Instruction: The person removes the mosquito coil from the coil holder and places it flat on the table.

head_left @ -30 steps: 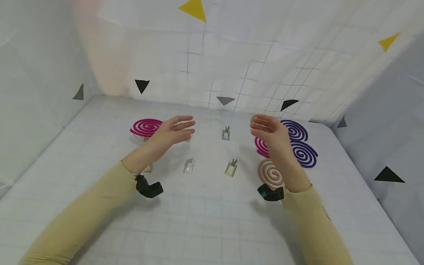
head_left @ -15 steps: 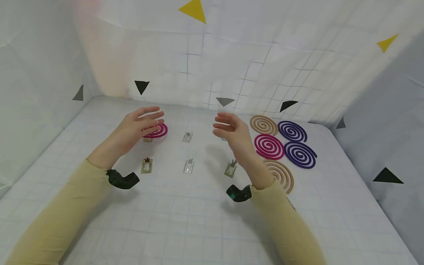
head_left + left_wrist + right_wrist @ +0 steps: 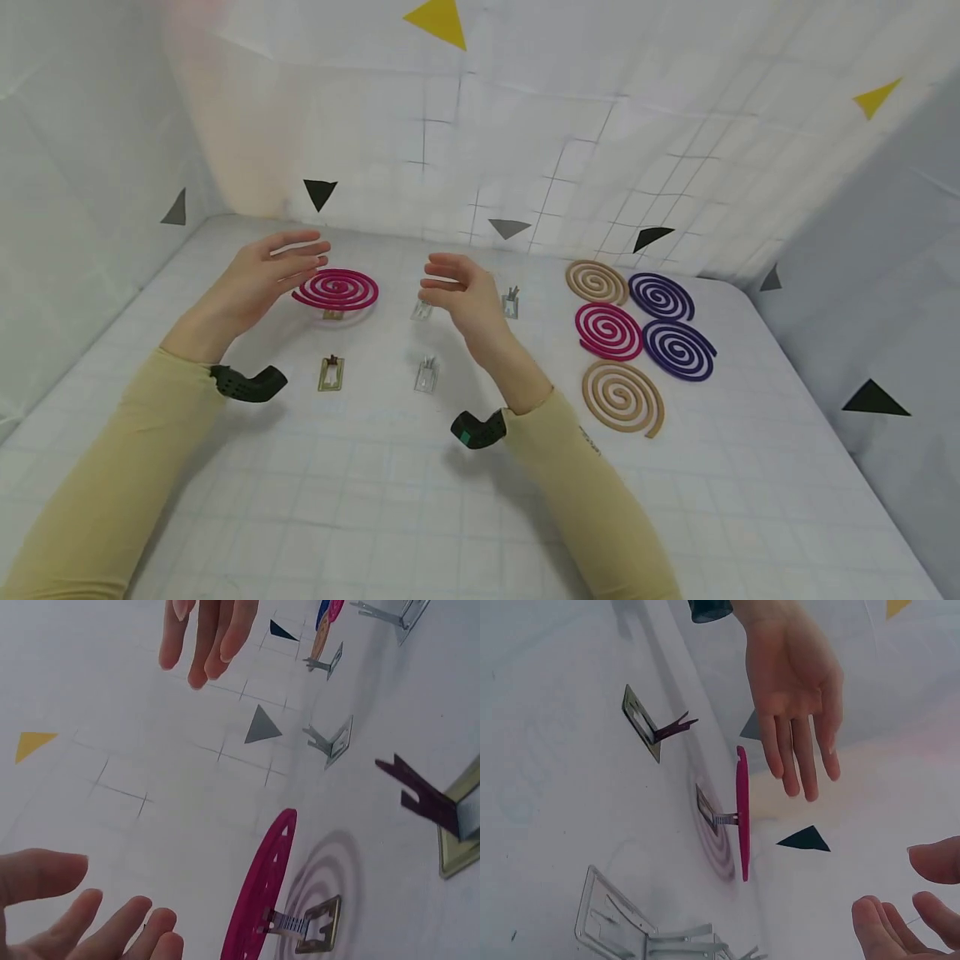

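Note:
A pink mosquito coil [image 3: 335,288] lies level on top of a small metal stand [image 3: 333,315] at the back left. In the left wrist view this coil [image 3: 259,892] is held up off the table by the stand's prongs. My left hand [image 3: 258,279] hovers beside the coil's left edge, fingers extended, holding nothing. My right hand [image 3: 472,304] hovers near a silver stand [image 3: 422,311], relaxed, with nothing in it. In front, a gold stand [image 3: 332,373] and another silver stand [image 3: 427,376] bear no coil.
At the right lie tan coils [image 3: 622,396], a pink coil [image 3: 610,332] and dark purple coils [image 3: 680,350]. A further stand [image 3: 511,303] is right of my right hand. White sheet walls with triangular markers [image 3: 510,227] enclose the table [image 3: 360,500].
Both hands have moved left. My left hand has come off from over the stand-mounted pink coil, and my right hand has left the coils at the right. The coils have stayed put.

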{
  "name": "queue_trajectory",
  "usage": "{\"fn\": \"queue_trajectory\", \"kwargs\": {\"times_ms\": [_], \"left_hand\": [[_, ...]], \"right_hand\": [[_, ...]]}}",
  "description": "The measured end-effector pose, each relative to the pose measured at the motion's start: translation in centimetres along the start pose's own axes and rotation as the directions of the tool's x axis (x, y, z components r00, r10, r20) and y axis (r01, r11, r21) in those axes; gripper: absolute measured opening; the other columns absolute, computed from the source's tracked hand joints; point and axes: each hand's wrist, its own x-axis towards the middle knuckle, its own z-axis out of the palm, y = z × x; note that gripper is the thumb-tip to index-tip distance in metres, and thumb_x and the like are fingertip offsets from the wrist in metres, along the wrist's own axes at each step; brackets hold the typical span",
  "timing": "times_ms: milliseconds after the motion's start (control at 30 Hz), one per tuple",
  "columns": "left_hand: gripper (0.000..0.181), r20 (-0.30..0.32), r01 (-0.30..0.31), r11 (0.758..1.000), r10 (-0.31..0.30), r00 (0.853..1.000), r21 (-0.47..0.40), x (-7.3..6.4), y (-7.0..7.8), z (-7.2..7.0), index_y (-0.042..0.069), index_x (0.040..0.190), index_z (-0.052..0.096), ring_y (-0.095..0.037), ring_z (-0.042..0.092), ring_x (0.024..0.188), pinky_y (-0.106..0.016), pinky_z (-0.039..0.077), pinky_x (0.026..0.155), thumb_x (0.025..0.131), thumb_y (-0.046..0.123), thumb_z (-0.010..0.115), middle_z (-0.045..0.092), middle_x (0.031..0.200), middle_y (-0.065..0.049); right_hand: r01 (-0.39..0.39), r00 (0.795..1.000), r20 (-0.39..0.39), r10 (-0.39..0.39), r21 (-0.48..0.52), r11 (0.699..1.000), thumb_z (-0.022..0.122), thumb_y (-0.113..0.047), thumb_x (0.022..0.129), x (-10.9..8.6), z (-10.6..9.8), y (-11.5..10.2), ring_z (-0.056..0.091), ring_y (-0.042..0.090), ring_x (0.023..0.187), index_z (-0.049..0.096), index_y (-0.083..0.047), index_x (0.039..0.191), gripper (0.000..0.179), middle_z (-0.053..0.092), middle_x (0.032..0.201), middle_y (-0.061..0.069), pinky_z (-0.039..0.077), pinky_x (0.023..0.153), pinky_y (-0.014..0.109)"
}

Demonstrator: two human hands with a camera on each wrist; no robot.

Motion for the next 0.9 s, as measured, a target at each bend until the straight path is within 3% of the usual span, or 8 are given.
{"fn": "queue_trajectory", "kwargs": {"times_ms": [200,567,733,900], "left_hand": [[0.056,-0.041,-0.001,1.000,-0.001,0.999,-0.032,0.2,-0.8,-1.6,0.013,0.150,0.040,-0.008,0.056,0.124,-0.031,0.034,0.117,0.100,0.022,0.062,0.046,0.153,-0.009],[0.057,-0.097,0.064,0.995,-0.070,0.993,-0.072,0.6,-2.4,-3.9,0.012,0.151,0.037,-0.007,0.055,0.121,-0.027,0.037,0.112,0.099,0.018,0.062,0.036,0.158,-0.014],[0.052,-0.084,0.053,0.993,-0.062,0.994,-0.107,0.9,-3.3,-4.4,0.011,0.147,0.041,-0.005,0.060,0.116,-0.025,0.041,0.109,0.099,0.015,0.062,0.047,0.149,-0.010],[0.047,-0.070,0.028,0.986,-0.040,0.997,-0.164,1.1,-4.3,-4.6,0.007,0.142,0.044,-0.005,0.064,0.111,-0.021,0.048,0.102,0.099,0.009,0.061,0.063,0.128,0.002]], "right_hand": [[-0.013,1.000,0.026,0.012,0.031,0.999,0.065,0.002,0.093,0.4,1.7,0.4,0.062,0.025,0.121,0.055,-0.007,0.137,0.046,0.060,0.133,0.010,0.051,0.103,0.034],[-0.050,0.999,-0.003,0.051,0.114,0.992,0.067,-0.001,0.091,1.2,4.8,0.5,0.064,0.024,0.117,0.057,-0.006,0.135,0.045,0.062,0.131,0.013,0.050,0.104,0.035],[-0.042,0.997,-0.056,0.049,0.110,0.993,0.068,-0.003,0.091,1.5,6.5,0.8,0.063,0.022,0.116,0.058,-0.006,0.134,0.044,0.060,0.132,0.013,0.049,0.103,0.036],[-0.103,0.979,-0.166,0.117,0.089,0.991,0.070,-0.004,0.090,1.7,7.5,1.8,0.061,0.019,0.110,0.061,-0.010,0.130,0.042,0.061,0.125,0.007,0.050,0.099,0.038]]}}
